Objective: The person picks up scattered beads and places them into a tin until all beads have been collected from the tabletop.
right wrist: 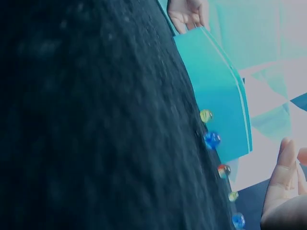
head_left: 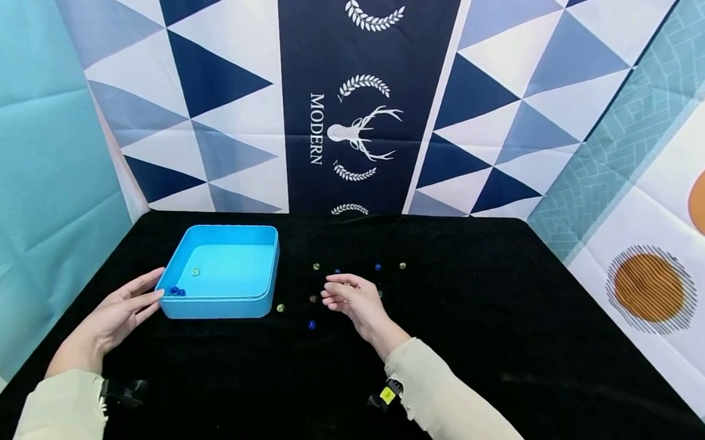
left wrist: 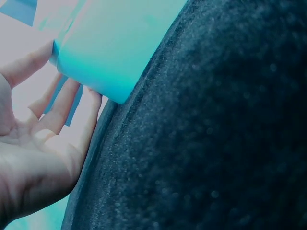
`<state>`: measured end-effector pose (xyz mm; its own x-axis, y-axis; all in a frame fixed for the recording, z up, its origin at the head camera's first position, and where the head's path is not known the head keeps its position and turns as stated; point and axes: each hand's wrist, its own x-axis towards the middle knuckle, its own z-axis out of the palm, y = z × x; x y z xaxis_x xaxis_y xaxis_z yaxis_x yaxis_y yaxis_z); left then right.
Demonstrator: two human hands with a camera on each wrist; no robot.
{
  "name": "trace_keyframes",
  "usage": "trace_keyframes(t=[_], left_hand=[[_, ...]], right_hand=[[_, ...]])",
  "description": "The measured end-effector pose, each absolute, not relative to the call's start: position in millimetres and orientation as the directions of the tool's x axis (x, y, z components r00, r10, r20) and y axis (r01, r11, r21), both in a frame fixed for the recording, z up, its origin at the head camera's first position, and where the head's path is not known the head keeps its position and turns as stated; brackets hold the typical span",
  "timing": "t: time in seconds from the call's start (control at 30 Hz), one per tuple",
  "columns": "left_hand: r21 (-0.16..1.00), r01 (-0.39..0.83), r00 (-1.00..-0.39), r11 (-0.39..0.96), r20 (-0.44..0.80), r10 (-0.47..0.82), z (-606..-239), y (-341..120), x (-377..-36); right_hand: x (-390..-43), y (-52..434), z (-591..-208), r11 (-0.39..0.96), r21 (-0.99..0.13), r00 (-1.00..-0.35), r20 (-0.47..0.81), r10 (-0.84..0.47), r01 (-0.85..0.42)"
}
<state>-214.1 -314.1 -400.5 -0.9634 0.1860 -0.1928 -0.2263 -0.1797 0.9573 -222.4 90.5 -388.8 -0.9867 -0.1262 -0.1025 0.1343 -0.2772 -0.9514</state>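
Left of the blue box point(head_left: 215, 310): left hand point(head_left: 110, 321), fingers extended and spread, thumb at the rim and fingertips against the outer wall by the near corner; a touch rather than a wrapped grasp.
Right of the blue box: right hand point(head_left: 357, 304) above the scatter of marbles, thumb and fingers drawn close together; cannot tell whether pinching a marble or nothing.
Inside the blue box: two blue marbles point(head_left: 181, 293) side by side near the left front corner, one pale green marble point(head_left: 195, 272) behind them.
Outside the blue box: yellow-green marble point(head_left: 280, 308) just beside the right wall; farther right on the black cloth point(head_left: 218, 403), red-brown marble point(head_left: 313, 298), deep blue marble point(head_left: 311, 325) and several others.
Marble handling: probably glass, so hard, light, slick and quick to roll; best pinched across the middle with thumb and fingertip pads.
Box handling: apparently light, stiff plastic, apt to slide if nudged; best held at rim or corner.
Hard to make out: right fingertips, cut off at the edge of the right wrist view; marbles partly behind that hand in the head view; box floor close behind the front wall; most of the box, out of the left wrist frame.
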Motion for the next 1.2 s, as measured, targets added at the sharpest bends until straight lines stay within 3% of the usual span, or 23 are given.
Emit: trace_keyframes(t=[1.2], left_hand=[[0.956,-0.241,-0.962,-0.170,-0.211,0.175,-397.1,-312.4,-213.0]], right_hand=[[-241.2,169.7,-382.4,-0.265,-0.957,-0.991,-0.129,0.031,0.116]])
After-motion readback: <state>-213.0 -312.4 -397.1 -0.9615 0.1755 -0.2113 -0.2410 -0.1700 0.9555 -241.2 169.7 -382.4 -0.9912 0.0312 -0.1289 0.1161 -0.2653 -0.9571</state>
